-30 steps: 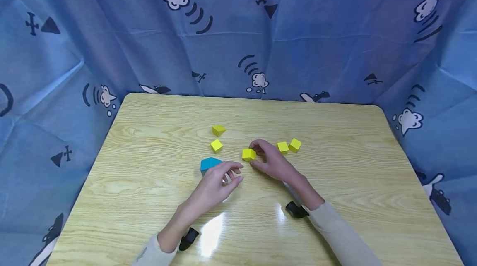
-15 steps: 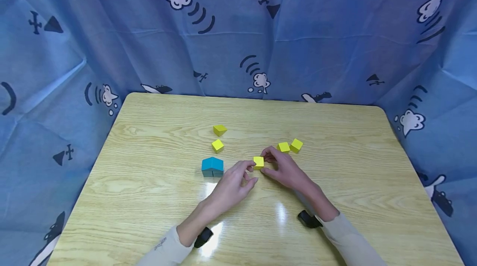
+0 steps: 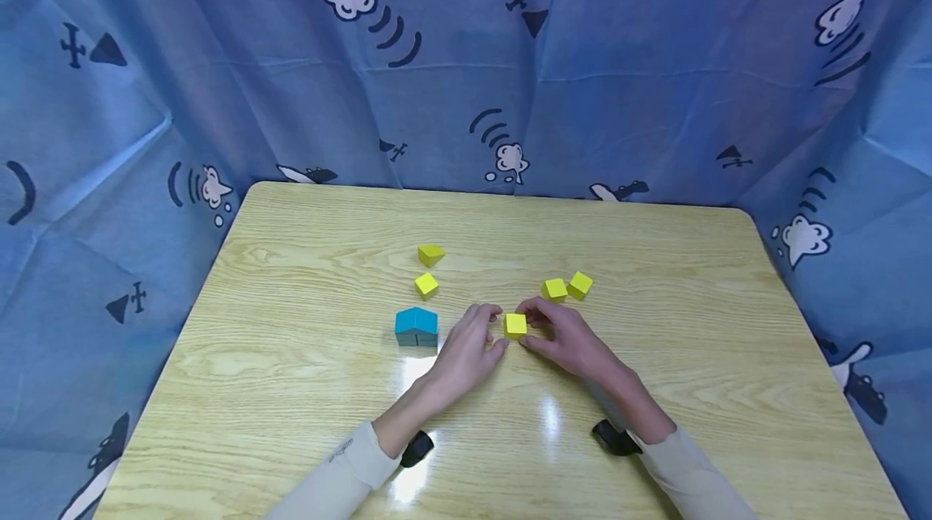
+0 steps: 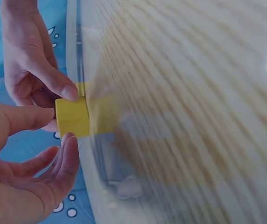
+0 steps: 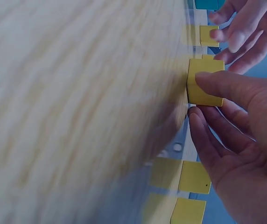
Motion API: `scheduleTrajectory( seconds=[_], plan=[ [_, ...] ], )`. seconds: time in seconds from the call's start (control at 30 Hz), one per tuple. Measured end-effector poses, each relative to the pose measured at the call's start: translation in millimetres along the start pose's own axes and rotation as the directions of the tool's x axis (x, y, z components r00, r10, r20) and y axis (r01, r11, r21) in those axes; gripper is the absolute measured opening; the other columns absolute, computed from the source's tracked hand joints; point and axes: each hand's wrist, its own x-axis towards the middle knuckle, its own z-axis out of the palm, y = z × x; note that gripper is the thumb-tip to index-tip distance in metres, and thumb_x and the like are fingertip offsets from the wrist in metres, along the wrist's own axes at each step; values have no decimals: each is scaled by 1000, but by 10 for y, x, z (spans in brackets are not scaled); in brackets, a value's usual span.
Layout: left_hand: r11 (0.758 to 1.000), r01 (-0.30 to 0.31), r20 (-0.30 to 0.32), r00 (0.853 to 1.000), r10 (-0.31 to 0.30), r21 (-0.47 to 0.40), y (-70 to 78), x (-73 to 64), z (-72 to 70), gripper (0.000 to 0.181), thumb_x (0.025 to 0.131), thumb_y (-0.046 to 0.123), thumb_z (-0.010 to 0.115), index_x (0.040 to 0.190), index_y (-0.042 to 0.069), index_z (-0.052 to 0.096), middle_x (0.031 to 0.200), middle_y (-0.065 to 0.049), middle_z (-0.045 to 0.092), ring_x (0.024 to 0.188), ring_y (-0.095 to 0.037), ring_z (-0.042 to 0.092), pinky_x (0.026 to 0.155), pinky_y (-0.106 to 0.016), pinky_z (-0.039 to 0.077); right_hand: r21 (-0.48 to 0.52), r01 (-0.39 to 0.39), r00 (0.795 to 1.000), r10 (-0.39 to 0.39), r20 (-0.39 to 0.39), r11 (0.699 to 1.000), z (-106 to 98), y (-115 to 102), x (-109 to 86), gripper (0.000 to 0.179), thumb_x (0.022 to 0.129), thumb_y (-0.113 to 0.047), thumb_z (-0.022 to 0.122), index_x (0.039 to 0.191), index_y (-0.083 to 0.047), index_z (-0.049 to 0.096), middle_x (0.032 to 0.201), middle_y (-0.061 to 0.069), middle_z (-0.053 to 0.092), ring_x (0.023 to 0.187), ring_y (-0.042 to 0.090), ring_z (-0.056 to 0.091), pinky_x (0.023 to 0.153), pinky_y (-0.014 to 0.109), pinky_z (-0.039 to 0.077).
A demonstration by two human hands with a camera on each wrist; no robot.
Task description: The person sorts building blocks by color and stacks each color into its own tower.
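Observation:
A yellow cube (image 3: 515, 326) rests on the table between the two hands. My right hand (image 3: 564, 338) holds it from the right, thumb at its near side and fingers at the far side; the thumb lies against the cube's face (image 5: 206, 93) in the right wrist view. My left hand (image 3: 469, 346) is at the cube's left, fingers bent loosely and thumb apart from them. In the left wrist view the left fingertips are close to the yellow cube (image 4: 73, 116); whether they touch it is hard to tell.
Left of the hands stands a blue block shape (image 3: 417, 327) with a seam down its front. Behind it lie a yellow cube (image 3: 426, 286) and a yellow wedge-like block (image 3: 431, 255). Two yellow cubes, one nearer (image 3: 554, 289), sit beyond the right hand. A blue patterned curtain (image 3: 451, 59) surrounds the table.
The right hand has drawn the yellow cube rightward and nearer, turning it to face squarely forward. The left hand has moved right, away from the blue block shape, to the cube's left side.

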Motion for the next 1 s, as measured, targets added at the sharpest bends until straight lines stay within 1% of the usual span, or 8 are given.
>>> scheduleTrajectory(
  seconds=[0.1, 0.27, 0.47, 0.67, 0.8, 0.9, 1.0],
  plan=[
    [999, 38, 4, 999, -38, -11, 4, 55, 38, 43, 93, 6, 76, 132, -3, 58, 120, -16, 61, 90, -20, 63, 73, -23, 51, 8, 4, 1000, -4, 0, 1000, -4, 16, -18, 35, 89, 0, 79, 120, -5, 65, 116, 8, 69, 107, 26, 69, 93, 44, 57],
    [997, 63, 26, 998, -62, -41, 16, 127, 83, 42, 92, 3, 76, 130, -3, 59, 119, -16, 61, 91, -22, 62, 74, -24, 50, 29, 6, 1000, -6, -9, 1000, -10, 35, -37, 35, 88, 0, 79, 120, -5, 65, 115, 8, 69, 105, 25, 69, 93, 43, 57],
    [996, 63, 36, 998, -61, -60, 16, 185, 118, 42, 89, 1, 78, 127, -3, 61, 115, -14, 62, 89, -21, 60, 74, -24, 48, 49, 6, 1000, -6, 1, 999, -34, 52, -50, 35, 89, 1, 78, 121, -5, 65, 116, 8, 69, 105, 24, 69, 94, 42, 56],
    [998, 37, 37, 999, -35, -60, 7, 219, 141, 36, 87, 1, 80, 119, -1, 64, 100, -9, 61, 85, -17, 55, 73, -23, 44, 58, 15, 1000, -15, 13, 998, -109, 37, -74, 39, 88, 2, 79, 123, -2, 64, 118, 10, 68, 105, 26, 69, 93, 43, 57],
    [997, 34, 38, 999, -31, -76, -10, 223, 152, 33, 86, 0, 81, 115, -1, 65, 98, -8, 61, 85, -19, 57, 73, -23, 45, 56, 19, 999, -21, 27, 998, -171, 19, -65, 39, 88, 3, 79, 124, 1, 64, 116, 9, 68, 104, 27, 68, 92, 42, 57],
    [996, 29, 42, 999, -26, -90, -23, 230, 163, 31, 85, 0, 82, 112, -2, 65, 98, -9, 62, 87, -22, 59, 74, -23, 46, 50, 13, 999, -14, 32, 999, -220, 16, -39, 36, 90, 2, 77, 124, 2, 65, 115, 9, 68, 103, 25, 68, 91, 43, 57],
    [995, 31, 47, 999, -27, -99, -29, 239, 179, 30, 85, 0, 82, 109, -1, 65, 99, -10, 64, 88, -24, 61, 75, -24, 47, 35, 33, 999, -34, 21, 999, -264, 28, 6, 33, 92, 3, 74, 124, 3, 65, 114, 11, 69, 102, 25, 68, 90, 45, 57]
  ],
)
